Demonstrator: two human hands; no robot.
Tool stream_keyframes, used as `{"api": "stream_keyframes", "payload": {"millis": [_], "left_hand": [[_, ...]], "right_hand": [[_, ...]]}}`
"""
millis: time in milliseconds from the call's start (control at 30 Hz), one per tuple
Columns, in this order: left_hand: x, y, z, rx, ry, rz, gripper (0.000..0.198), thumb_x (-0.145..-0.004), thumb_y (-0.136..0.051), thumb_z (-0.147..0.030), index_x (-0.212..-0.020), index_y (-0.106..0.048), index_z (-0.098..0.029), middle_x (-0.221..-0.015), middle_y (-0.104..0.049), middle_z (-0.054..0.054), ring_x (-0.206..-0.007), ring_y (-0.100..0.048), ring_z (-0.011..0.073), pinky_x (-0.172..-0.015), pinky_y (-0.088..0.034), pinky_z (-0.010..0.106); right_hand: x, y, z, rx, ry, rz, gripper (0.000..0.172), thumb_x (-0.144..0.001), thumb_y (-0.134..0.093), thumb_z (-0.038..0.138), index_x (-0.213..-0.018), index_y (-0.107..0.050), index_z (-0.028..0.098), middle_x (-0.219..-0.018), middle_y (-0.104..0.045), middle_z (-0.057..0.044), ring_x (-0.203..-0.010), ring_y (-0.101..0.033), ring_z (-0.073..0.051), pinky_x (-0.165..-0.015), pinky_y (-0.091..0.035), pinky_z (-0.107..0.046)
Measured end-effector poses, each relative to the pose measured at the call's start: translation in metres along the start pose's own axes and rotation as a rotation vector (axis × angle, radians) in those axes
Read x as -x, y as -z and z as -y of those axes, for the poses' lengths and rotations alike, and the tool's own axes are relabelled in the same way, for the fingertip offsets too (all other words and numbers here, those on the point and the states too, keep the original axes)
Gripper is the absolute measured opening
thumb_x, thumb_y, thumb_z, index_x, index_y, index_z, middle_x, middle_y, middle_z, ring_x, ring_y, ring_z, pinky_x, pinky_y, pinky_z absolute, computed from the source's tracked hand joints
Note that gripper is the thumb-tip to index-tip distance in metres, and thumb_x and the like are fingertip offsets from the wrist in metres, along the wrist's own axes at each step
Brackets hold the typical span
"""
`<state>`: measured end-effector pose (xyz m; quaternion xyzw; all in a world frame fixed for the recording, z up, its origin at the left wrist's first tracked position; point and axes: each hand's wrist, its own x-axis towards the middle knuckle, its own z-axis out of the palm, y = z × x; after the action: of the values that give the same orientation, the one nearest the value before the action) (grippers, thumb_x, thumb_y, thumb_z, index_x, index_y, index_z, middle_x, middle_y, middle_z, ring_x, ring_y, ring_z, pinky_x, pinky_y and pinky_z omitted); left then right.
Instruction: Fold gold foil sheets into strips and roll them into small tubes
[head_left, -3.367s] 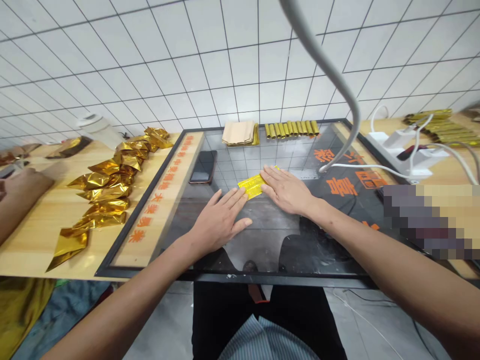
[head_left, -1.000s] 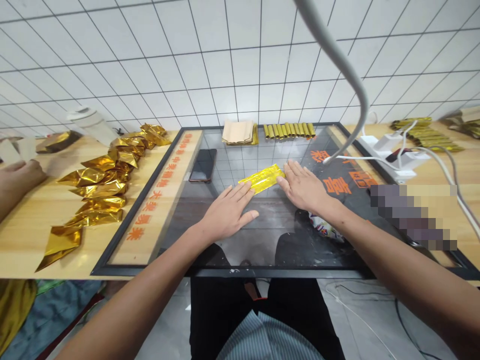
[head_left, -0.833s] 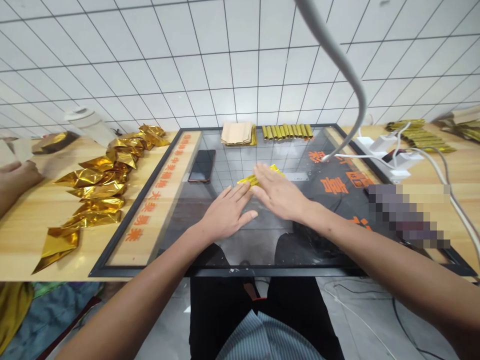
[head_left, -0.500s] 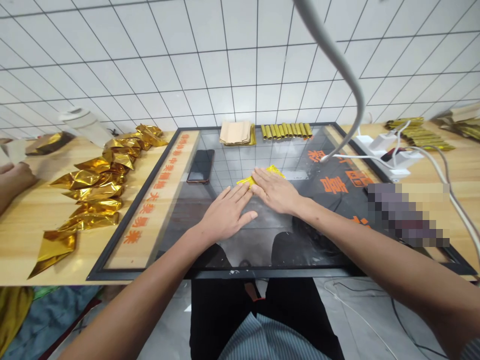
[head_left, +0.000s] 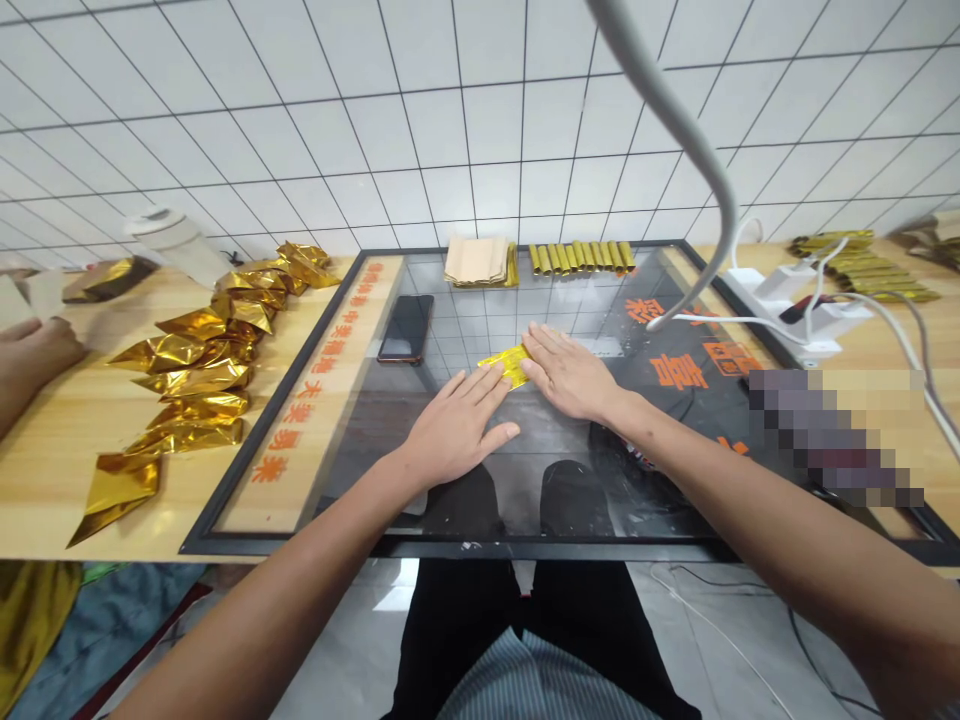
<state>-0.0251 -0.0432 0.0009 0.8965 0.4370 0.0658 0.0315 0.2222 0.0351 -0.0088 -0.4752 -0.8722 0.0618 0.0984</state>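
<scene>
A small piece of shiny yellow-gold paper (head_left: 513,366) lies on the black-framed glass panel (head_left: 517,520), partly covered by my fingers. My left hand (head_left: 459,420) rests flat with its fingertips on the paper's left part, thumb apart. On the right side, my right hand (head_left: 570,372) lies flat, its fingers over the paper's right end. Beyond them stand a stack of tan paper sheets (head_left: 475,260) with gold showing beneath, and a row of small gold rolls (head_left: 582,258).
A phone (head_left: 405,328) lies left of my hands. Folded gold foil pieces (head_left: 191,380) line the table on the left, near another person's hand (head_left: 37,350). White plugs and cables (head_left: 814,310) sit at right, and a thick grey cable (head_left: 697,160) hangs down.
My right hand has shifted slightly right across the yellow-gold paper, so more of it shows between my hands. My left hand stays almost in place. The view has moved a little.
</scene>
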Motion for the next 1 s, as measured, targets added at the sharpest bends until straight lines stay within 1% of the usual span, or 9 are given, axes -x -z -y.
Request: {"api": "stream_keyframes", "payload": {"millis": [233,367,433,500,567,633,733,867,1000], "left_hand": [[0.000,0.000,-0.001,0.004,0.014,0.012,0.075,-0.115,-0.027,-0.068,-0.172,-0.040,-0.019,-0.181,-0.035,0.011,-0.171,-0.029,0.0286,-0.139,-0.024,0.056],[0.001,0.001,-0.001,0.080,0.005,-0.003,0.069,-0.115,-0.035,-0.064,-0.171,-0.041,-0.024,-0.181,-0.037,0.009,-0.170,-0.030,0.0278,-0.140,-0.023,0.055],[-0.001,0.003,0.003,0.172,0.037,-0.063,0.067,-0.115,-0.040,-0.061,-0.170,-0.043,-0.024,-0.181,-0.037,0.009,-0.170,-0.031,0.0255,-0.140,-0.025,0.051],[-0.010,0.005,0.011,0.283,0.172,-0.179,0.064,-0.114,-0.043,-0.054,-0.167,-0.047,-0.019,-0.180,-0.038,0.012,-0.168,-0.035,0.0232,-0.138,-0.029,0.045],[-0.023,0.008,0.021,0.334,0.388,-0.256,0.057,-0.112,-0.043,-0.046,-0.158,-0.057,-0.014,-0.176,-0.045,0.016,-0.165,-0.041,0.0242,-0.137,-0.031,0.044],[-0.039,0.010,0.032,0.333,0.483,-0.221,0.052,-0.107,-0.052,-0.044,-0.148,-0.066,-0.013,-0.173,-0.048,0.019,-0.165,-0.041,0.0285,-0.137,-0.031,0.046],[-0.061,0.010,0.041,0.328,0.491,-0.201,0.039,-0.101,-0.061,-0.039,-0.128,-0.076,-0.016,-0.167,-0.056,0.018,-0.163,-0.045,0.0316,-0.134,-0.036,0.047],[-0.079,0.005,0.038,0.325,0.467,-0.200,0.028,-0.095,-0.069,-0.036,-0.116,-0.077,-0.020,-0.166,-0.057,0.015,-0.161,-0.046,0.0340,-0.133,-0.037,0.050],[-0.090,0.000,0.033,0.343,0.450,-0.217,0.012,-0.085,-0.075,-0.027,-0.096,-0.075,-0.023,-0.150,-0.068,0.012,-0.153,-0.054,0.0350,-0.131,-0.039,0.052]], "right_hand": [[0.000,0.002,-0.001,-0.014,-0.006,0.002,0.084,-0.114,-0.016,0.059,-0.172,-0.039,0.004,-0.182,-0.029,-0.020,-0.171,-0.025,-0.032,-0.139,-0.020,-0.051],[0.000,0.001,-0.001,-0.010,0.003,0.005,0.083,-0.114,-0.015,0.058,-0.172,-0.039,0.004,-0.182,-0.029,-0.021,-0.170,-0.025,-0.033,-0.138,-0.021,-0.054],[0.000,0.001,0.000,-0.009,0.006,-0.002,0.083,-0.114,-0.015,0.058,-0.171,-0.039,0.003,-0.181,-0.030,-0.021,-0.170,-0.025,-0.033,-0.138,-0.021,-0.054],[0.000,0.001,0.001,-0.019,0.006,-0.020,0.082,-0.114,-0.017,0.057,-0.170,-0.041,0.003,-0.180,-0.033,-0.021,-0.170,-0.027,-0.033,-0.138,-0.022,-0.054],[0.000,0.002,0.003,-0.046,-0.001,-0.040,0.081,-0.114,-0.018,0.057,-0.170,-0.042,0.004,-0.180,-0.034,-0.021,-0.170,-0.028,-0.033,-0.139,-0.022,-0.054],[0.000,0.004,0.002,-0.103,-0.026,-0.062,0.082,-0.114,-0.018,0.057,-0.171,-0.040,0.003,-0.181,-0.032,-0.021,-0.170,-0.027,-0.033,-0.139,-0.022,-0.053],[0.000,0.006,-0.004,-0.240,-0.089,-0.127,0.084,-0.113,-0.018,0.059,-0.173,-0.037,0.003,-0.182,-0.029,-0.020,-0.171,-0.023,-0.032,-0.139,-0.021,-0.052],[-0.001,0.008,-0.021,-0.379,-0.165,-0.208,0.084,-0.112,-0.023,0.065,-0.173,-0.038,0.009,-0.181,-0.032,-0.016,-0.170,-0.026,-0.030,-0.139,-0.022,-0.054],[-0.002,0.009,-0.037,-0.401,-0.203,-0.231,0.084,-0.111,-0.026,0.070,-0.175,-0.038,0.015,-0.181,-0.033,-0.011,-0.170,-0.026,-0.030,-0.139,-0.023,-0.055]]}}
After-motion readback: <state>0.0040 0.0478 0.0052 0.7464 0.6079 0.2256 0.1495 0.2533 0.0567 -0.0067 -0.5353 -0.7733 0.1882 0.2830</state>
